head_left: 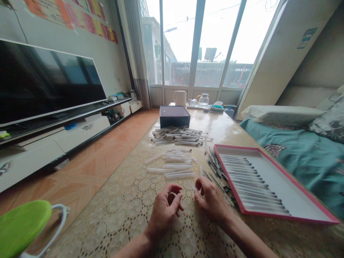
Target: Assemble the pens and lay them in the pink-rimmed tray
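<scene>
My left hand (167,205) hovers over the patterned tabletop, its fingers loosely curled, thumb and index tips slightly apart, with nothing visible between them. My right hand (211,197) is closed in a pinch around a small translucent plastic piece (194,188), mostly hidden by the fingers. Beyond both hands lie several translucent white pen barrels (178,166) in a loose stack. To the right of them, thin black pen parts (216,168) are scattered against a pink-rimmed box tray (303,196). Inside it, clear pens (252,182) with dark ends lie side by side in a row.
A heap of pens (180,137) lies in front of a dark box (174,116). At the table's far end stand a pitcher (180,98) and a glass jar (204,99). A green stool seat (24,225) is at lower left, a teal-covered sofa (279,139) at right.
</scene>
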Demonstrator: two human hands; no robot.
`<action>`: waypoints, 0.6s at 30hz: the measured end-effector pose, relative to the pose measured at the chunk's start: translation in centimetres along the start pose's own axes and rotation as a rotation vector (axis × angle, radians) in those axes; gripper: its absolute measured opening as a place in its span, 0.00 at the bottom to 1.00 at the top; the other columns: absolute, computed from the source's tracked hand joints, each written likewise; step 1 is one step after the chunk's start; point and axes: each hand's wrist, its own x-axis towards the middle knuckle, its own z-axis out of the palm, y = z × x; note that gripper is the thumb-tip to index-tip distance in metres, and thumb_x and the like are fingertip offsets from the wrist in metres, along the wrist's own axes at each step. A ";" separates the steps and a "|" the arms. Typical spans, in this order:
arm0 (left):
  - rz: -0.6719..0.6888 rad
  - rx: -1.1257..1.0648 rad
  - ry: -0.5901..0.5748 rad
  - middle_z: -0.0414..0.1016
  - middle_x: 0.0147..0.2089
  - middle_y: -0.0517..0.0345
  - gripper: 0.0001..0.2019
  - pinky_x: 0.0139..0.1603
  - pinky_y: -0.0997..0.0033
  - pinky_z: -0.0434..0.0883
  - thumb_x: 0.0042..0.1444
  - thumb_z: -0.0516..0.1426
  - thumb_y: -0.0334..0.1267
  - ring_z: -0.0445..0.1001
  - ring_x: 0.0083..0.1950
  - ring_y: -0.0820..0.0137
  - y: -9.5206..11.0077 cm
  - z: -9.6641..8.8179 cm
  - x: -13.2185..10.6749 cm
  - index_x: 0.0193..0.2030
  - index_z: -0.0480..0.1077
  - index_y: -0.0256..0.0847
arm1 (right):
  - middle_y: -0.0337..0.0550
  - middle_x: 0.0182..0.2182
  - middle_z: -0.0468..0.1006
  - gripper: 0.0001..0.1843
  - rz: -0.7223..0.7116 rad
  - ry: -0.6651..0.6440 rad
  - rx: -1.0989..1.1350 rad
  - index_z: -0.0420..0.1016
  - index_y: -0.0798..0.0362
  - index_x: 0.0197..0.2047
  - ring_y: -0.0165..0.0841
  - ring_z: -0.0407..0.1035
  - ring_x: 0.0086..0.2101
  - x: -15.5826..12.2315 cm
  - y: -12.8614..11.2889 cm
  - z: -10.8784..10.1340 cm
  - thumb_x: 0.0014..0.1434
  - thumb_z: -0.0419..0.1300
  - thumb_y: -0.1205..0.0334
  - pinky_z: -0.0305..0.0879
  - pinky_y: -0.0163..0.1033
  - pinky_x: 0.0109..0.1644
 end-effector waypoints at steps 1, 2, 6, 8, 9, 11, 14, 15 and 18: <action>0.002 0.023 0.004 0.68 0.24 0.63 0.10 0.19 0.78 0.65 0.54 0.55 0.42 0.68 0.20 0.76 -0.1 0.0 0.0 0.39 0.65 0.38 | 0.39 0.27 0.69 0.03 -0.006 -0.009 0.030 0.62 0.52 0.29 0.29 0.64 0.27 -0.3 -0.3 0.1 0.53 0.52 0.68 0.57 0.32 0.30; 0.003 0.041 0.007 0.68 0.23 0.64 0.10 0.19 0.78 0.64 0.54 0.54 0.42 0.67 0.20 0.76 -0.2 0.0 0.0 0.39 0.65 0.38 | 0.39 0.28 0.69 0.03 -0.013 -0.017 0.051 0.62 0.52 0.30 0.29 0.65 0.28 -0.3 -0.4 0.1 0.54 0.51 0.68 0.58 0.32 0.31; 0.004 0.068 0.019 0.67 0.22 0.64 0.09 0.19 0.79 0.64 0.55 0.54 0.41 0.67 0.19 0.76 -0.2 -0.2 0.0 0.38 0.65 0.39 | 0.40 0.32 0.71 0.06 0.040 -0.025 -0.074 0.65 0.52 0.35 0.29 0.67 0.31 0.6 0.0 -0.9 0.59 0.48 0.69 0.58 0.32 0.36; 0.006 0.080 0.030 0.67 0.22 0.64 0.08 0.19 0.79 0.64 0.54 0.54 0.41 0.67 0.19 0.76 -0.1 -0.2 0.0 0.37 0.65 0.39 | 0.41 0.32 0.72 0.07 0.106 -0.034 -0.221 0.67 0.52 0.35 0.31 0.68 0.34 1.2 0.7 -1.4 0.59 0.48 0.69 0.58 0.32 0.37; 0.008 0.089 0.039 0.67 0.22 0.64 0.08 0.19 0.79 0.64 0.54 0.54 0.41 0.67 0.20 0.76 -0.1 -0.1 0.0 0.37 0.65 0.39 | 0.42 0.32 0.73 0.07 0.131 -0.042 -0.275 0.67 0.52 0.35 0.31 0.68 0.35 1.5 0.9 -1.6 0.59 0.49 0.68 0.58 0.32 0.38; 0.012 0.103 0.050 0.68 0.24 0.63 0.08 0.19 0.79 0.64 0.54 0.54 0.41 0.68 0.20 0.76 0.0 -0.1 0.0 0.37 0.65 0.39 | 0.44 0.33 0.74 0.05 0.162 -0.054 -0.332 0.68 0.53 0.34 0.34 0.69 0.35 1.9 1.3 -1.7 0.58 0.52 0.66 0.58 0.33 0.37; 0.022 0.106 0.044 0.69 0.26 0.61 0.08 0.20 0.79 0.64 0.54 0.54 0.41 0.69 0.21 0.75 0.1 -0.1 -0.1 0.36 0.66 0.39 | 0.47 0.33 0.75 0.07 0.211 -0.065 -0.389 0.69 0.55 0.35 0.37 0.71 0.34 2.0 1.4 -1.5 0.58 0.52 0.63 0.58 0.35 0.33; 0.025 0.103 0.042 0.69 0.26 0.61 0.08 0.19 0.79 0.64 0.53 0.55 0.41 0.70 0.21 0.75 0.1 -0.1 -0.1 0.36 0.66 0.39 | 0.49 0.34 0.76 0.07 0.230 -0.070 -0.409 0.70 0.55 0.35 0.38 0.71 0.34 1.9 1.4 -1.4 0.57 0.52 0.63 0.58 0.36 0.32; 0.023 0.114 0.040 0.70 0.27 0.60 0.07 0.18 0.79 0.63 0.53 0.55 0.41 0.69 0.21 0.75 0.1 0.0 -0.2 0.35 0.66 0.39 | 0.53 0.34 0.76 0.09 0.279 -0.084 -0.456 0.70 0.58 0.38 0.39 0.72 0.34 1.5 1.3 -1.4 0.56 0.52 0.65 0.59 0.36 0.31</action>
